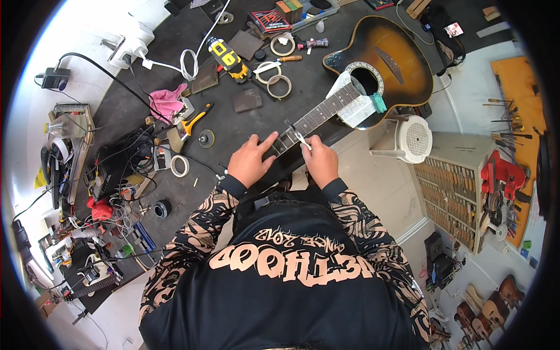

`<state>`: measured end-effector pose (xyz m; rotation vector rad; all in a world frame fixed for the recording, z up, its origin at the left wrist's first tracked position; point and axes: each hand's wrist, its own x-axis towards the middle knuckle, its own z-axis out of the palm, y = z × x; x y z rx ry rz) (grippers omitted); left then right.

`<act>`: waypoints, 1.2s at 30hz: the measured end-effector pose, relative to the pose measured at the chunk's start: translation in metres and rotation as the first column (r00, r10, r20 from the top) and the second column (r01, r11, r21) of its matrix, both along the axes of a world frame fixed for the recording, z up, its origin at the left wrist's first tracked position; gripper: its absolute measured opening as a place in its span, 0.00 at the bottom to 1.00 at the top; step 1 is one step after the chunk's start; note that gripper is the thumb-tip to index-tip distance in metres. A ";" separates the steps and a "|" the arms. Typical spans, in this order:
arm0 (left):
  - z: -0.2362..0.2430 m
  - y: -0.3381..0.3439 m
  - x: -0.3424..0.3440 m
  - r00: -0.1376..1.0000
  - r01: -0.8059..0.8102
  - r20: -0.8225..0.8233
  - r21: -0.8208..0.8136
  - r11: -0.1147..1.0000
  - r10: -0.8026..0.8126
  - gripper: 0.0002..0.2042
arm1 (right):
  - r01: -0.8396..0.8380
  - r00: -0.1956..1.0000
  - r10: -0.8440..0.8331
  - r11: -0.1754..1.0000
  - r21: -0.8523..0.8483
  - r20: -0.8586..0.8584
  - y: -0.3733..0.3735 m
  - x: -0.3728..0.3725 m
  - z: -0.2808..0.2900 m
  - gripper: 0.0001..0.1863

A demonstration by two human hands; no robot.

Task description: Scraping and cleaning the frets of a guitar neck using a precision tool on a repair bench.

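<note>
Here, one glossy sunburst guitar [411, 46] lies on the dark bench [227, 131]; the left hand [249, 161] rests with fingers spread at its neck's end; the right [322, 161] pinches one slim, shiny tool [302, 140] over the fretboard; three tape rings [279, 96] cluster beyond; one perforated stool [417, 139] stands on pale tiles [357, 156].

**Gloss Against Matt**

You have a glossy, smooth sunburst wooden guitar body in brown and black [403, 80] before you, and a long, dark wooden fretboard [318, 116] with a duller sheen. Pale rectangular sheets [357, 111] look like paper. Your small T-shaped tool [300, 136] shows shiny, silvery metal. The wide black bench top [224, 131] looks matt; your crumpled pink rag [166, 104] is cloth, and your round-topped white stool [408, 140] smooth plastic.
</note>
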<state>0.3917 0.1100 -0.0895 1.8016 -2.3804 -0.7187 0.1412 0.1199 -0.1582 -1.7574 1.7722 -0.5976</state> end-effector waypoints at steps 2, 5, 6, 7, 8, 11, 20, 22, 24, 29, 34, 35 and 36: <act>0.000 -0.002 0.003 1.000 0.013 0.001 0.004 1.000 -0.013 0.38 | -0.007 1.000 0.007 1.000 -0.004 0.003 -0.001 0.001 0.002 0.11; -0.001 -0.002 0.005 0.999 0.037 -0.003 0.020 0.999 -0.037 0.38 | 0.001 1.000 -0.001 1.000 0.000 -0.011 -0.002 0.002 0.001 0.11; -0.002 -0.003 0.005 0.999 0.044 -0.009 0.034 0.998 -0.044 0.38 | 0.009 1.000 -0.010 1.000 -0.019 -0.006 -0.003 0.002 -0.002 0.10; -0.003 -0.003 0.005 0.999 0.045 -0.010 0.035 0.998 -0.045 0.38 | 0.017 1.000 -0.017 0.999 -0.037 -0.002 -0.004 0.002 -0.001 0.10; -0.004 -0.004 0.005 1.000 0.023 -0.006 0.009 1.000 -0.023 0.38 | 0.018 1.000 -0.018 0.999 -0.037 -0.003 -0.005 0.003 0.000 0.10; 0.000 -0.006 0.004 1.000 0.028 0.000 0.011 1.000 -0.028 0.38 | -0.008 1.000 0.008 1.000 -0.002 -0.014 -0.006 0.004 0.003 0.10; 0.001 -0.007 0.004 1.000 0.026 0.009 0.017 1.000 -0.027 0.37 | 0.005 1.000 -0.005 1.000 -0.001 -0.018 -0.006 0.004 0.002 0.11; 0.000 -0.007 0.005 0.999 0.045 0.007 0.030 0.999 -0.045 0.37 | 0.012 1.000 -0.012 1.000 -0.006 -0.002 -0.005 0.003 0.001 0.11; -0.005 -0.008 0.008 1.000 -0.011 0.006 -0.026 1.000 0.011 0.37 | 0.007 1.000 -0.007 1.000 -0.016 -0.005 -0.005 0.004 0.001 0.11; 0.000 -0.007 0.006 0.999 0.045 0.006 0.018 0.999 -0.045 0.37 | 0.008 1.000 -0.008 1.000 -0.019 -0.013 -0.005 0.004 0.002 0.11; 0.000 -0.007 0.004 1.000 0.006 0.005 -0.014 1.000 -0.006 0.38 | 0.003 1.000 -0.003 1.000 -0.022 -0.014 -0.004 0.005 -0.001 0.11; -0.001 -0.006 0.004 0.999 0.032 0.000 0.003 0.999 -0.032 0.38 | 0.000 1.000 0.000 1.000 -0.024 -0.015 -0.004 0.005 -0.001 0.11; -0.003 -0.005 0.005 0.998 0.059 -0.004 0.020 0.998 -0.058 0.38 | 0.003 1.000 -0.004 1.000 -0.016 -0.013 -0.005 0.004 0.000 0.11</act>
